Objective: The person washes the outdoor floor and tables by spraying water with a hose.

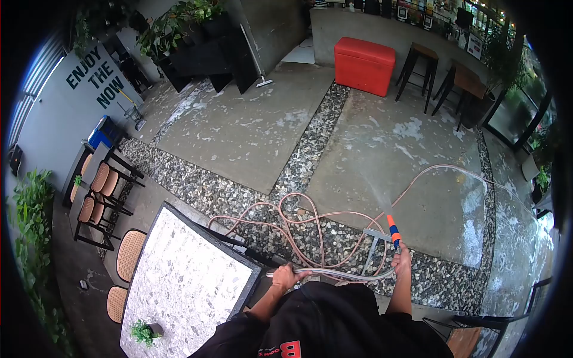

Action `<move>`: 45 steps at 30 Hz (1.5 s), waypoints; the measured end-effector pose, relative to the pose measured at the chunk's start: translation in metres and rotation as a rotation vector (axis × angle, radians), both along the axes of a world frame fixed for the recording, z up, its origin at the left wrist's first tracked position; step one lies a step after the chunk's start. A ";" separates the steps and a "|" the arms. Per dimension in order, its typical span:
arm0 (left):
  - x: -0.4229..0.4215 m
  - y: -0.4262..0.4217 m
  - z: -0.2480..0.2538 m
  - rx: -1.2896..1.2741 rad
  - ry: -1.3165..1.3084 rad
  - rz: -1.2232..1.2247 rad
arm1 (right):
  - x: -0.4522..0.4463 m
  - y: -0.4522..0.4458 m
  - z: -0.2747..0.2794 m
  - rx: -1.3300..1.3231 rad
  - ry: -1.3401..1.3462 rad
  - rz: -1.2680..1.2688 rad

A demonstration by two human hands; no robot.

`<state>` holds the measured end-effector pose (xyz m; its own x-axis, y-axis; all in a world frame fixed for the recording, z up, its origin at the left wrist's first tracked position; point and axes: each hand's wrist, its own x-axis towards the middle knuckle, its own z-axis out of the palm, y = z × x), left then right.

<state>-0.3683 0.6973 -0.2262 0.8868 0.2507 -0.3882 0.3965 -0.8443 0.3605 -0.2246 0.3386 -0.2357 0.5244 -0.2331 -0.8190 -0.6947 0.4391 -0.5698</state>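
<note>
My right hand (401,259) is wrapped round the base of an orange and blue spray nozzle (393,228), which points away from me. A fan of water (380,190) leaves its tip toward the concrete floor (391,140), where patches of white foam lie. In my left hand (285,276) is the pinkish hose (352,275), gripped low in front of my body. The hose runs across to the nozzle, and more of it lies in loops over the pebble strip. A squeegee (376,234) with a light metal head lies just left of the nozzle.
A stone-topped table (191,268) with a small potted plant (145,332) stands close on my left. Farther off are a red box seat (364,65), wooden stools (419,68), a black planter (209,59) and a floor squeegee (264,82) leaning near it. A wooden chair (464,341) is at lower right.
</note>
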 end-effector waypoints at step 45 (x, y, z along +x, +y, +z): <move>0.021 -0.003 0.000 -0.032 0.086 -0.118 | 0.013 0.005 -0.001 -0.244 0.092 0.357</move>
